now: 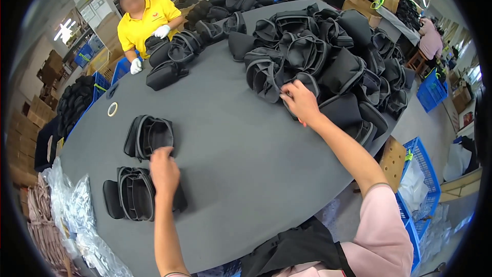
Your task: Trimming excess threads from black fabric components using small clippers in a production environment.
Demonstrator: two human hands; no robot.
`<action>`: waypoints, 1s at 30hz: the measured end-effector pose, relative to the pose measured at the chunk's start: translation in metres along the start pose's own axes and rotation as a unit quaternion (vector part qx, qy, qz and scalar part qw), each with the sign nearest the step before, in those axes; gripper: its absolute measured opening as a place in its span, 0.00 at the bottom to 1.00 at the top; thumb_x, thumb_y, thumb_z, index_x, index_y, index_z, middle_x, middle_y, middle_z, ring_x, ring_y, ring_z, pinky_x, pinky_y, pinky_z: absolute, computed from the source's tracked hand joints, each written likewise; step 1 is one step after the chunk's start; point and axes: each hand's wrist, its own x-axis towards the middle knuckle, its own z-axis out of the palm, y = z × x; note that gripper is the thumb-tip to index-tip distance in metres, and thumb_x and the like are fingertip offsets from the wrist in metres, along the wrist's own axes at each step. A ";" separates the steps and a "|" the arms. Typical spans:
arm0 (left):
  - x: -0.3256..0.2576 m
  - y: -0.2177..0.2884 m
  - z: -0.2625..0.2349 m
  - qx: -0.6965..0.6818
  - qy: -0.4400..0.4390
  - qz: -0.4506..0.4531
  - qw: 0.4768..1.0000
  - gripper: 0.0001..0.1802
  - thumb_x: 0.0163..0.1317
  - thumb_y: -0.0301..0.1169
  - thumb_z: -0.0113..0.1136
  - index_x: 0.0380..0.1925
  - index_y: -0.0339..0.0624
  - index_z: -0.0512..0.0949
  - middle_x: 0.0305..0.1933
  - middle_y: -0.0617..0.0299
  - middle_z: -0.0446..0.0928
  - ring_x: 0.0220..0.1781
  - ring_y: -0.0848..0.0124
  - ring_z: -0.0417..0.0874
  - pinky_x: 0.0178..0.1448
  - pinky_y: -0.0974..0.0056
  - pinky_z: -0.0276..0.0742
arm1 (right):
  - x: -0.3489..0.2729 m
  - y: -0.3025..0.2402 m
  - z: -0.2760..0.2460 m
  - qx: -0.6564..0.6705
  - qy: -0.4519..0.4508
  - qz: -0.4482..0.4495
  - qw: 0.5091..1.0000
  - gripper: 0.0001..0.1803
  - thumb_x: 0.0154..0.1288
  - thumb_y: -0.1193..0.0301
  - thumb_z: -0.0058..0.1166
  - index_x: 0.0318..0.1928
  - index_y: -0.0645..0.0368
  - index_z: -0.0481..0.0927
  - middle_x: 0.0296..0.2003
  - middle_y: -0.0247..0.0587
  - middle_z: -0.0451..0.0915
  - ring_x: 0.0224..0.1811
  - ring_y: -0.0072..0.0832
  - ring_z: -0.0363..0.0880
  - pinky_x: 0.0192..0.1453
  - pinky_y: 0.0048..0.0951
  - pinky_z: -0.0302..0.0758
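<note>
On the left of the grey table stand two unzipped black padded pouches, an upper pouch (156, 134) and a lower pouch (137, 195), lids folded open and dividers showing inside. My left hand (165, 172) is over the right edges of these two; its fingers are bent and blurred, so whether they grip anything is unclear. At the near left side of a big heap of similar pouches (302, 51), my right hand (301, 101) has its fingers closed on the edge of a black pouch (307, 83). That pouch is partly hidden behind the hand.
A co-worker in a yellow shirt (146, 23) and white gloves handles more pouches (169, 74) across the table. A tape roll (113, 109) lies at the left. Clear plastic bags (84, 215) hang at the left edge; blue crates (423, 174) stand at right.
</note>
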 end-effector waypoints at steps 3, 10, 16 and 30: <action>-0.031 0.045 0.027 -0.085 -0.115 0.056 0.988 0.21 0.50 0.22 0.57 0.48 0.41 0.71 0.52 0.51 0.71 0.56 0.53 0.70 0.60 0.54 0.65 | 0.045 0.012 0.021 -0.057 -0.017 0.057 0.997 0.19 0.54 0.63 0.60 0.43 0.56 0.70 0.40 0.46 0.72 0.39 0.46 0.77 0.41 0.43 0.73; -0.073 0.134 0.047 -0.227 -0.230 -0.041 0.946 0.21 0.57 0.26 0.56 0.53 0.41 0.70 0.55 0.51 0.71 0.56 0.55 0.72 0.59 0.56 0.69 | 0.034 0.066 0.071 -0.094 -0.067 0.043 0.992 0.21 0.50 0.68 0.60 0.41 0.62 0.66 0.37 0.52 0.76 0.39 0.51 0.77 0.42 0.46 0.74; -0.036 0.195 0.088 -0.458 0.005 -0.180 0.871 0.15 0.64 0.34 0.52 0.46 0.34 0.74 0.45 0.54 0.77 0.47 0.66 0.78 0.52 0.65 0.72 | -0.086 -0.016 0.046 0.268 -0.091 0.082 0.956 0.15 0.48 0.72 0.62 0.25 0.64 0.67 0.19 0.42 0.69 0.21 0.26 0.68 0.27 0.29 0.67; -0.107 0.225 0.115 -0.505 -0.190 -0.325 0.777 0.26 0.57 0.46 0.60 0.40 0.29 0.74 0.35 0.53 0.77 0.37 0.67 0.75 0.43 0.64 0.72 | -0.168 -0.014 0.026 0.529 -0.225 0.348 0.741 0.07 0.60 0.72 0.57 0.32 0.60 0.72 0.15 0.23 0.66 0.11 0.11 0.58 0.14 0.16 0.56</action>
